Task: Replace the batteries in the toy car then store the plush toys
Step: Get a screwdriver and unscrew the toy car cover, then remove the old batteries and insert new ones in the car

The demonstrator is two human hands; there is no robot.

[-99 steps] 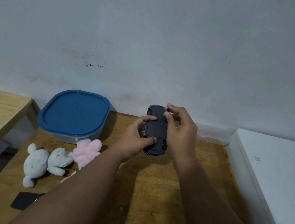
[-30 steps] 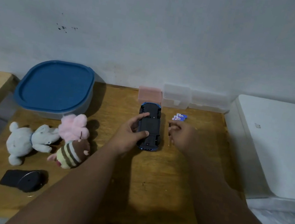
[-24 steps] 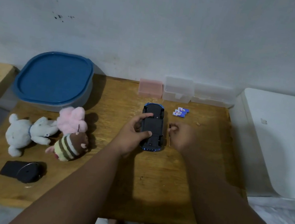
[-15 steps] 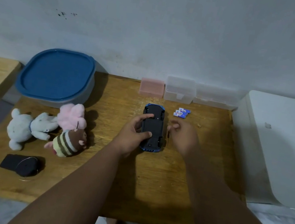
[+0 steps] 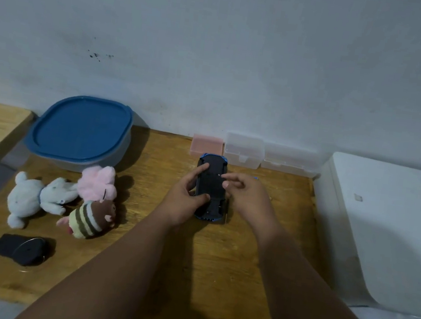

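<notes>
Toy car (image 5: 211, 186) upside down, black underside, blue trim

Forearms (image 5: 118, 268), left hand (image 5: 184, 204) and right hand (image 5: 248, 199) are all bare.

No text, brand, number or sign can be read anywhere in the view. The small pale tag (image 5: 358, 197) on the white unit (image 5: 387, 238) at the right is too small to make out. The dark underside of the toy car (image 5: 211, 186) shows only blurred moulded detail, with no lettering that can be made out.
</notes>
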